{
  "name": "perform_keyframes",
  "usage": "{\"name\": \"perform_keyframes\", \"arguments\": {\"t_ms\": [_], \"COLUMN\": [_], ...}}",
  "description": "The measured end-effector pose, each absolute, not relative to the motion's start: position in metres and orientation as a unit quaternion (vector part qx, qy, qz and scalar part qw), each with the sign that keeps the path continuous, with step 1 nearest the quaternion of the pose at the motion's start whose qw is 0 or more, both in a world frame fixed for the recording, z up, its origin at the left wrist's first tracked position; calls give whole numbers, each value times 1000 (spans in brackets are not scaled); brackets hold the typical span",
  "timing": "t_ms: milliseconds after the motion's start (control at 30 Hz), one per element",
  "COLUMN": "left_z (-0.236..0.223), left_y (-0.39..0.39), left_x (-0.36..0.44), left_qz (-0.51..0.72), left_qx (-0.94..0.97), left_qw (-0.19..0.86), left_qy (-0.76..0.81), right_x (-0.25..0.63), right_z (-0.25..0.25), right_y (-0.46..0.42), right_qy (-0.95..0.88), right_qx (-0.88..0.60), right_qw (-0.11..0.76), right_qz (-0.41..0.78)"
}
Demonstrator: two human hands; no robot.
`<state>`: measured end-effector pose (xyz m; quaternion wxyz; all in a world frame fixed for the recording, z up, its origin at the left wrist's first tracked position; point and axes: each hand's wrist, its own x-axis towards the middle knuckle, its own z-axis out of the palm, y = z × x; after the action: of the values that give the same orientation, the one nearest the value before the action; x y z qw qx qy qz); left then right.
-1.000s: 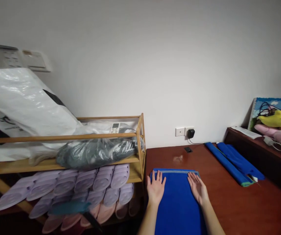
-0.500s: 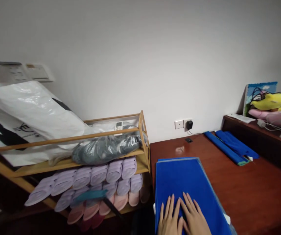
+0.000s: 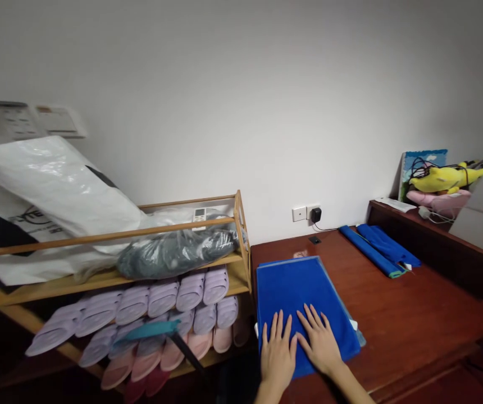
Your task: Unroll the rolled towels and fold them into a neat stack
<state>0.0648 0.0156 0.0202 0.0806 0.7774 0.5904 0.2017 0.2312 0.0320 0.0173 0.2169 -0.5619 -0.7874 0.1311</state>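
Lying flat on blue cloth (image 3: 290,286), hands (image 3: 278,354) splayed.

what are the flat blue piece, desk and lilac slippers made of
Flat blue piece: probably fabric, matte, with thin grey edging. Desk: likely wood or veneer, reddish-brown and semi-gloss, showing a reflection. Lilac slippers: perhaps moulded foam or plastic, smooth, with ridged straps.

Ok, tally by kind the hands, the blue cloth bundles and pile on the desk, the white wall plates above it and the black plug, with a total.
Left hand and right hand: 2
Flat blue cloth pile: 1
Long blue cloth bundles: 2
White wall plates: 2
Black plug: 1
Total: 8
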Motion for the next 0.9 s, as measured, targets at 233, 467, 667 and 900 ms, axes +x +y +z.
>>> {"name": "perform_keyframes", "arguments": {"t_ms": [233,467,667,900], "left_z": [18,13,17,33], "left_y": [25,24,21,-12], "left_x": [78,75,73,59], "left_qz": [194,195,152,57], "left_qx": [748,760,773,792], "left_qw": [72,81,68,127], "left_qy": [631,615,612,594], "right_x": [237,241,246,268], "right_z": [4,-9,-3,-7], "right_y": [56,55,49,-34], "right_qy": [-709,-698,-705,-749], "right_qx": [-659,-684,-683,-627], "right_qw": [246,209,191,194], "right_qz": [52,32,20,96]}}
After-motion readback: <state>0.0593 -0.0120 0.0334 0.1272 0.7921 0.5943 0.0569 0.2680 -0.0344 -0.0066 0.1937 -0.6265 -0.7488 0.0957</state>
